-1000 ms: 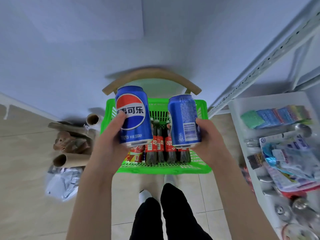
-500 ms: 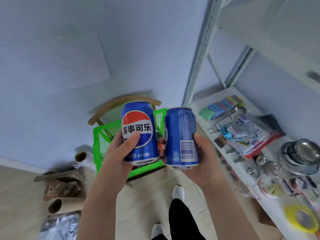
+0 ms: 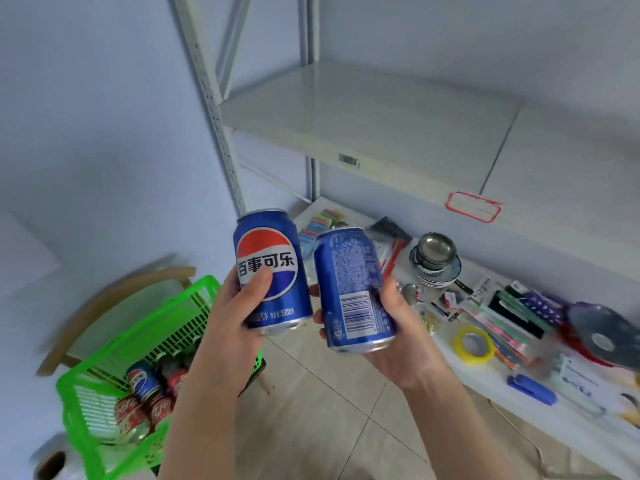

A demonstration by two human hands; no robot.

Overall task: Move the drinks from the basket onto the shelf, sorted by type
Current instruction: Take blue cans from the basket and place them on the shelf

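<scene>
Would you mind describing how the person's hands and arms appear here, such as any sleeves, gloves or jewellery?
The left hand and right hand are ungloved, with no ring on the fingers that show. The left forearm and right forearm are uncovered down to the picture's lower edge: no sleeve, watch or bracelet in view.

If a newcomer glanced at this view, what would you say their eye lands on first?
Mid-frame, the left hand grips a Pepsi can, logo forward, and the right hand holds a second blue can, barcode forward. At lower left, the bright green basket holds more drinks; at right, a lower shelf is strewn with small goods.
</scene>
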